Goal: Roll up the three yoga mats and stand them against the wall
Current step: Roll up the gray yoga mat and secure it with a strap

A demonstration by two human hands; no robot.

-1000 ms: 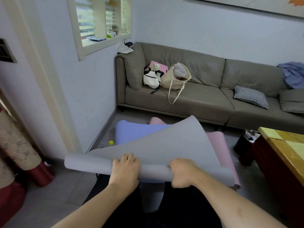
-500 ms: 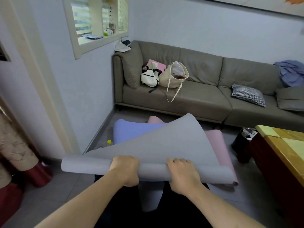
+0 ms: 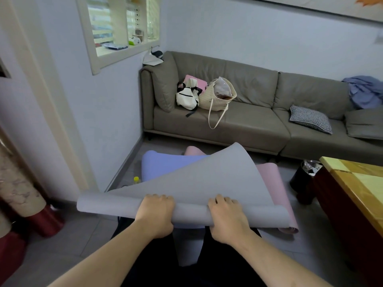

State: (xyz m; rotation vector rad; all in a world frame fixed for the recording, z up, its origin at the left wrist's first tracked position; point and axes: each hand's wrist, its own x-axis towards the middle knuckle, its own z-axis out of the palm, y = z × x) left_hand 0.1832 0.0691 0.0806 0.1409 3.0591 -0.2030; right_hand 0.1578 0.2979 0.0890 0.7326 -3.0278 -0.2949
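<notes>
- Grey mat (image 3: pixel 203 181) lifted off the floor at its near end; that end is curled into a loose roll running left to right in front of the person, while the far corner peaks upward toward the sofa (image 3: pixel 259 121).
- Left hand (image 3: pixel 155 214) on the roll left of centre, fingers curled over the top, thumb underneath: gripping the grey mat.
- Right hand (image 3: pixel 227 217) on the roll right of centre, same hold, fingers wrapped over the top edge, gripping the grey mat.
- The two hands sit apart on the roll, with a bare stretch of mat between them.
- Blue mat (image 3: pixel 165 164) flat on the floor beneath the grey one, its far left corner showing.
- Pink mat (image 3: pixel 271 183) also on the floor, showing past the grey mat's right side and at a small far corner beside the blue.
- Small yellow-capped bottle (image 3: pixel 136 180) on the floor near the wall baseboard, just left of the blue mat.
- Sofa carries a white bag (image 3: pixel 186 98), a cream tote (image 3: pixel 217 98), and a checked cushion (image 3: pixel 309 119).
- Dark bin (image 3: pixel 304 179) on the floor at right, beside a wooden surface (image 3: pixel 360 189).
</notes>
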